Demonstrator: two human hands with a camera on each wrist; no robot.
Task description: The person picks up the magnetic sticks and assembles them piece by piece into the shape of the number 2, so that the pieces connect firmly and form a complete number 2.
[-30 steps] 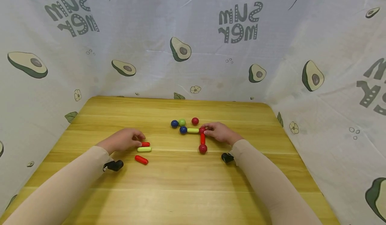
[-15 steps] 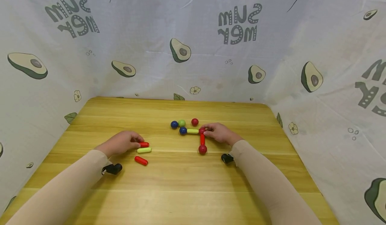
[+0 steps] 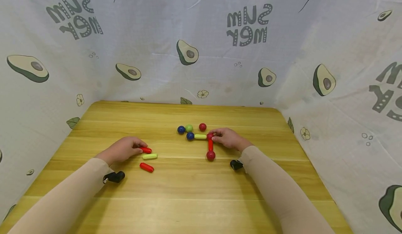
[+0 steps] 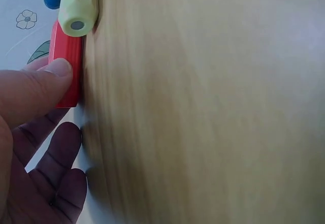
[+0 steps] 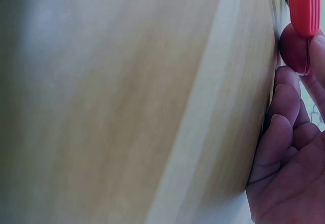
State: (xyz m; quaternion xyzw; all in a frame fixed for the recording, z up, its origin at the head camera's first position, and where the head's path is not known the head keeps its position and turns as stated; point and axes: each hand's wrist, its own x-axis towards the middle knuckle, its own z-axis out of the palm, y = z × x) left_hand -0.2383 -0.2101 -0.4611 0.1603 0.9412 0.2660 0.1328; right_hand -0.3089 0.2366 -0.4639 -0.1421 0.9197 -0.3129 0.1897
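At the left of the table, my left hand [image 3: 124, 148] pinches a red magnetic stick [image 3: 146, 150] between thumb and index finger. In the left wrist view the thumb lies across this red stick [image 4: 67, 46], and its far end passes behind a yellow-green stick [image 4: 78, 5] with a grey end dot. My right hand [image 3: 230, 138] pinches the red corner ball [image 3: 209, 136] of a joined L shape. From that ball a yellow-green stick [image 3: 200, 136] leads left to a blue ball [image 3: 190, 136], and a red stick [image 3: 210, 145] leads down to another red ball [image 3: 210, 155].
Just below the left hand lie a loose yellow-green stick [image 3: 149, 156] and a second red stick [image 3: 146, 167]. Behind the L shape sit a blue ball [image 3: 181, 129], a green ball [image 3: 189, 128] and a red ball [image 3: 202, 127]. A printed cloth [image 3: 157, 77] surrounds the wooden table [image 3: 188, 199].
My left hand has moved slightly left, drawing the red stick with it along the back of the yellow-green one. The right hand and the L shape have stayed in place.
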